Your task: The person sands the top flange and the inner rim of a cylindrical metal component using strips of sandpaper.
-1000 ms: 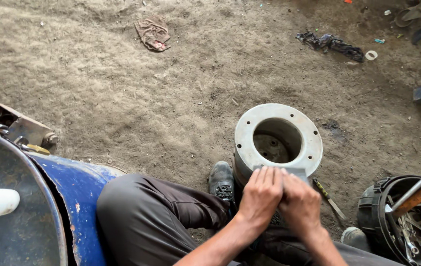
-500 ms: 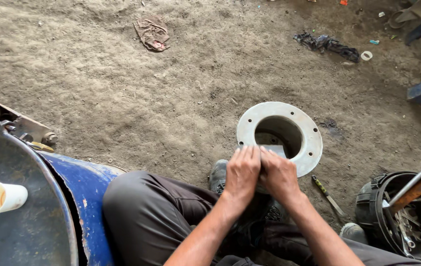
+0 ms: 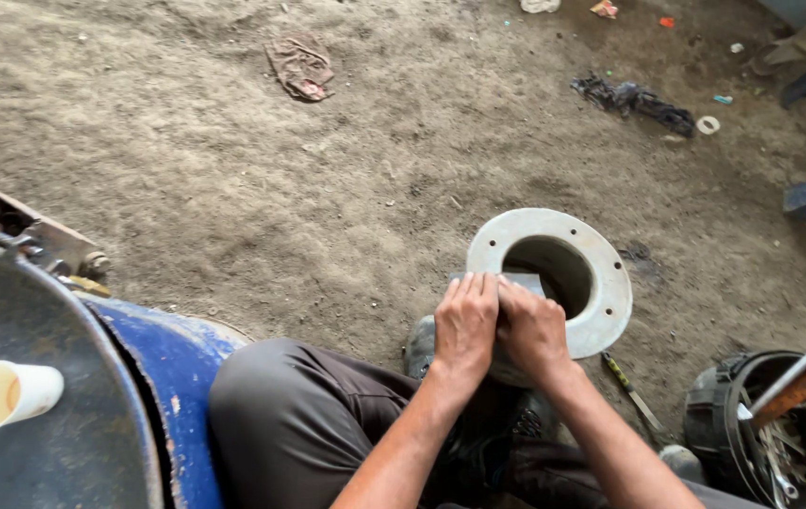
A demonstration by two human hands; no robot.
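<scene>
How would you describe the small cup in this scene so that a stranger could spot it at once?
Start at the big blue drum at the lower left. On its dark top, near the picture's left edge, lies the small white cup, tipped on its side. It is the only pale thing on that drum.

Setting: rough outdoor or open-sided workshop yard, of the repair or metalworking kind. Ground: bare packed dirt floor [image 3: 233,188], dusty and littered. Evidence: dirty crumpled brown rag [image 3: 300,66] lying on the dirt; black tangled scrap of cloth or rubber [image 3: 634,100] farther off; small white ring [image 3: 707,124] and bits of coloured litter near it; large blue metal drum [image 3: 167,377] with a dark, grimy lid, a white paper cup [image 3: 2,396] resting on it; black round bucket [image 3: 771,434] crammed with hand tools and a wooden-handled implement; pale grey round flanged pipe fitting [image 3: 601,283] with bolt holes, standing on the ground.
</scene>
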